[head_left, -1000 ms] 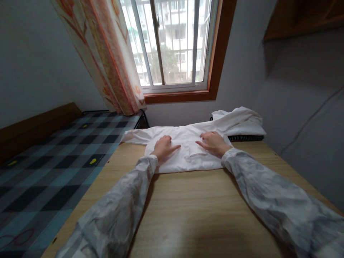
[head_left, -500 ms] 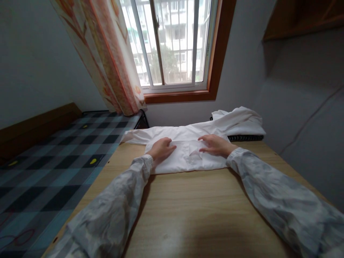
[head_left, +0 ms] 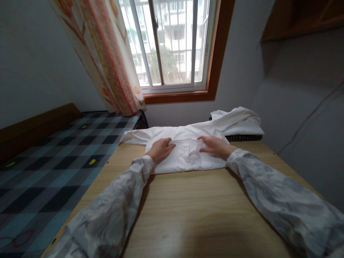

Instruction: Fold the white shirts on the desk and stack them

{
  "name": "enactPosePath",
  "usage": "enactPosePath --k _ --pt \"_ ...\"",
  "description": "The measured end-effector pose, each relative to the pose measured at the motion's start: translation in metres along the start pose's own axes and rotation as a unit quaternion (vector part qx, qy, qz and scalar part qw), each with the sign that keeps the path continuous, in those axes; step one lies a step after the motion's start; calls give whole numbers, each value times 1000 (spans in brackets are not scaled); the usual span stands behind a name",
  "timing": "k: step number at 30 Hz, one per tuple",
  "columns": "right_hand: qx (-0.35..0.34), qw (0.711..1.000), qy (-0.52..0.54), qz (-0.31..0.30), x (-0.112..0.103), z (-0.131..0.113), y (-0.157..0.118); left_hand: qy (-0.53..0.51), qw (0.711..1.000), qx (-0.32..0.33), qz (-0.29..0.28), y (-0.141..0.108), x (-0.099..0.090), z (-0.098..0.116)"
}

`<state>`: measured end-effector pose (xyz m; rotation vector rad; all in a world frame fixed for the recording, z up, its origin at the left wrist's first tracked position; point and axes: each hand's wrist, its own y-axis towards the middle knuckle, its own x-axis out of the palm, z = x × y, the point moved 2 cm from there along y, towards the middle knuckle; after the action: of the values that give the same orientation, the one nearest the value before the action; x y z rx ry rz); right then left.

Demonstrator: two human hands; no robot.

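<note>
A white long-sleeved garment (head_left: 185,161) lies on the wooden table, its near part doubled over into a rough rectangle. One sleeve (head_left: 134,137) stretches out to the left; cloth on the other side runs up toward a white pile. My left hand (head_left: 160,149) rests on the left part of the folded layer, thumb and fingers apart. On the right part lies my right hand (head_left: 215,146), also with thumb and fingers spread. Between them a small raised flap of cloth (head_left: 194,147) shows. The undersides of both hands are hidden.
White cloth (head_left: 242,122) is heaped on a black ridged object (head_left: 244,137) at the table's back right. A checked bed (head_left: 61,172) adjoins the wooden table (head_left: 172,211) on the left. Beyond are a curtain (head_left: 107,53) and window (head_left: 174,46); a shelf (head_left: 301,21) hangs upper right.
Both hands stay almost where they were on the garment. The small flap of cloth between them has shifted slightly, and the view has moved a little.
</note>
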<state>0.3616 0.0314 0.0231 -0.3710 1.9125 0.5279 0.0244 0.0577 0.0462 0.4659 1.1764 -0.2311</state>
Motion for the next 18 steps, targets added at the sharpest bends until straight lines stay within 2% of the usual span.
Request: enactPosePath --k 6,10,13,15,18 --pt "7 999 -14 32 -4 -1 -2 10 1000 9 3 4 -4 -3" --pt "78 991 -64 91 -11 -9 2 16 1000 12 8 5 -6 1" --pt "122 982 -67 125 -19 -17 1 24 999 22 32 2 -12 8" --pt "80 985 -65 137 -26 -23 -4 26 997 43 51 -3 -20 12" --pt "-73 990 -62 104 -33 -36 -24 17 994 98 34 -15 -33 16"
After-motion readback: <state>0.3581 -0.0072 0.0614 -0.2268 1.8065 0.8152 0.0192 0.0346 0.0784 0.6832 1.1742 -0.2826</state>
